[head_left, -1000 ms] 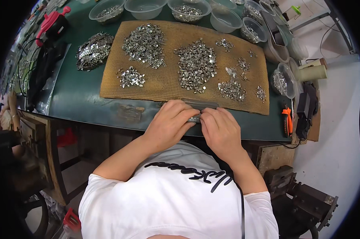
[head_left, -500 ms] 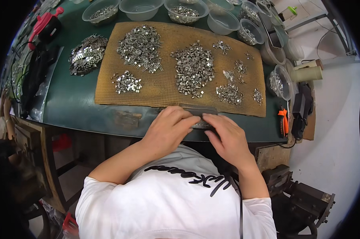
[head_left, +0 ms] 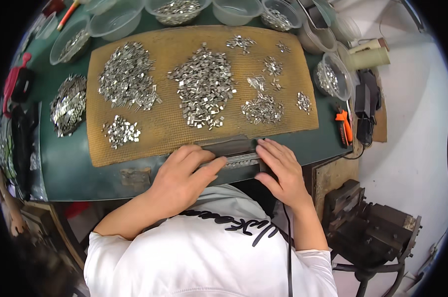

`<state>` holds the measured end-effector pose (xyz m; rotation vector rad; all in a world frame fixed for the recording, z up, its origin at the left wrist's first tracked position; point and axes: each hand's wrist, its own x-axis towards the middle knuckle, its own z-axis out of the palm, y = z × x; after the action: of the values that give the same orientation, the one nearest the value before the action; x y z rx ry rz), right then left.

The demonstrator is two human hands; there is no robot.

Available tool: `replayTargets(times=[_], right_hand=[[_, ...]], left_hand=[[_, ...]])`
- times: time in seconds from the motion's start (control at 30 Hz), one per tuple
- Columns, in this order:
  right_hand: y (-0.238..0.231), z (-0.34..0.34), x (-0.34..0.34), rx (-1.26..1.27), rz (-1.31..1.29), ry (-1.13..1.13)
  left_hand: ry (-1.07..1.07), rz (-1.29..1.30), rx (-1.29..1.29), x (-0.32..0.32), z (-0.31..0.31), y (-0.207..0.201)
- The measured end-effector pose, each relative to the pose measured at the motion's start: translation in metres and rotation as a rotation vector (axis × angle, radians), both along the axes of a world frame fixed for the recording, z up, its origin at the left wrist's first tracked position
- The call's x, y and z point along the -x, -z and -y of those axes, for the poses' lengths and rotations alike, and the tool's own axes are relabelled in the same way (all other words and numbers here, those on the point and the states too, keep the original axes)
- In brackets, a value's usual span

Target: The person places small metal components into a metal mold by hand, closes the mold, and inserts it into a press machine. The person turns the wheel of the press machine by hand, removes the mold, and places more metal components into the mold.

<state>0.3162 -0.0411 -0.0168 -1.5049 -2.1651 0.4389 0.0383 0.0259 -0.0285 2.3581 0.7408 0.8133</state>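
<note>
A narrow metal strip (head_left: 241, 162) with a row of small shiny pieces along it lies at the table's near edge. My left hand (head_left: 183, 173) grips its left end, fingers bent and the thumb close to the forefinger. Around the right end is my right hand (head_left: 282, 171), its fingers on the far side and the thumb on the near side. A dark flat bar (head_left: 229, 147) runs just behind the strip, against the mat (head_left: 164, 106). Piles of small metal pieces (head_left: 204, 89) cover parts of this brown textured mat.
Clear plastic bowls (head_left: 236, 12), several with metal pieces, line the back. A heap of shiny pieces (head_left: 69, 105) sits left of the mat. Orange-handled pliers (head_left: 344, 126) lie at the right edge, near a black power adapter (head_left: 366, 101). Dark machinery (head_left: 370, 222) stands below right.
My hands have moved apart, and more of the strip with its row of pieces shows between them. The whole view has shifted, with the mat now further left.
</note>
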Motion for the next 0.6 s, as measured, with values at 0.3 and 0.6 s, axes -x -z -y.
replayTargets(times=[0.3,0.6], right_hand=[[-0.01,0.0,-0.026,0.081,-0.111,0.03],[-0.025,0.094,-0.099,0.014,-0.267,0.266]], left_hand=[[-0.057,-0.208,-0.113,0.007,-0.002,-0.017],[0.147,-0.129,-0.122,-0.104,-0.001,-0.041]])
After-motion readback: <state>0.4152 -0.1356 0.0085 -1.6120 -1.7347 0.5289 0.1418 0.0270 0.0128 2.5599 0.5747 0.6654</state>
